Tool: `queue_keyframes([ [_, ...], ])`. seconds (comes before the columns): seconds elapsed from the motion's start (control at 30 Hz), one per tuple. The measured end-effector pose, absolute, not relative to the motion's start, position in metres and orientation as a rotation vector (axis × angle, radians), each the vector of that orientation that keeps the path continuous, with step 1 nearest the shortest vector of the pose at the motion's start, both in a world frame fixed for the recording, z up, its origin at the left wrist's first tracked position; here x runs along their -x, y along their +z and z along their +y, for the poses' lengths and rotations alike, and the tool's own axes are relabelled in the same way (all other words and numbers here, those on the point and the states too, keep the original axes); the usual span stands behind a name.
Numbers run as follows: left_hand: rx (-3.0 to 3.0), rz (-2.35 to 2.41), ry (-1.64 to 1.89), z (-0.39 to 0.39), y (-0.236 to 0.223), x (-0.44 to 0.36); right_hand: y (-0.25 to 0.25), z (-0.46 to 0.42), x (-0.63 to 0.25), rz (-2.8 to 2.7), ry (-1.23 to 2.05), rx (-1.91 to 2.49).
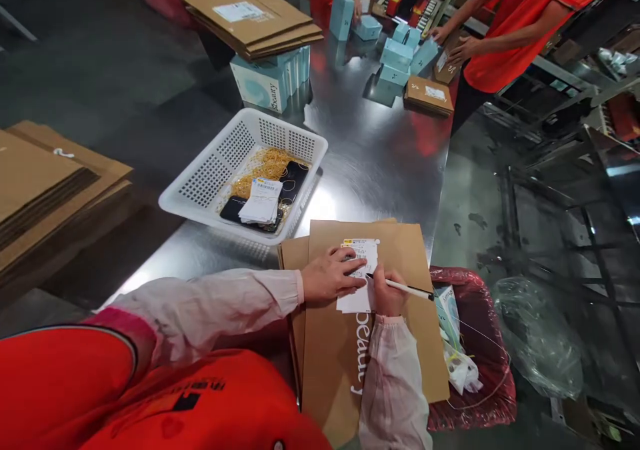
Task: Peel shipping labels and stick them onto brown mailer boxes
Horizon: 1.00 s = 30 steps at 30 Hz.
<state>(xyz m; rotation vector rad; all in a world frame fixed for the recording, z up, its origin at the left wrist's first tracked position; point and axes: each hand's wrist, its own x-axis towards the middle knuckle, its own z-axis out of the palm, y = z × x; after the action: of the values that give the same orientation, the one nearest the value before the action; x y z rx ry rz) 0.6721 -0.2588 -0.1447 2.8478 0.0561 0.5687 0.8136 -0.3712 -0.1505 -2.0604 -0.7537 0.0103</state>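
My left hand [331, 275] lies with spread fingers on a small stack of white printed slips [369, 253], pressing it against the cardboard. In my right hand [390, 295] is a white pen [413, 291] with a black tip and end. Its tip points at the slips, close to my left fingertips; whether it touches the paper I cannot tell. Under both hands lie flat brown cardboard sheets [330, 363], the top one printed with white lettering. Sleeves cover both forearms.
A white perforated basket [195, 200] holds yellow rubber bands and labels. Folded cardboard [280, 10] rests on blue boxes [265, 83]. More cardboard [35, 170] is at left. A red-lined bin [493, 343] stands at right. Two co-workers handle blue boxes [397, 57] across the metal table [375, 163].
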Motion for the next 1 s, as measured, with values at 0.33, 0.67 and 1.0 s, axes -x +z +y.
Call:
queue_keyframes([
  [0.33, -2.849, 0.057, 0.591, -0.259, -0.148, -0.673, -0.155, -0.372, -0.815, -0.830, 0.054, 2.032],
  [0.67, -2.856, 0.061, 0.573, -0.259, -0.146, -0.673, -0.150, -0.369, -0.817, -0.806, 0.085, 2.048],
  [1.0, -2.865, 0.045, 0.624, -0.259, -0.146, -0.673, -0.144, -0.369, -0.815, -0.782, 0.073, 2.047],
])
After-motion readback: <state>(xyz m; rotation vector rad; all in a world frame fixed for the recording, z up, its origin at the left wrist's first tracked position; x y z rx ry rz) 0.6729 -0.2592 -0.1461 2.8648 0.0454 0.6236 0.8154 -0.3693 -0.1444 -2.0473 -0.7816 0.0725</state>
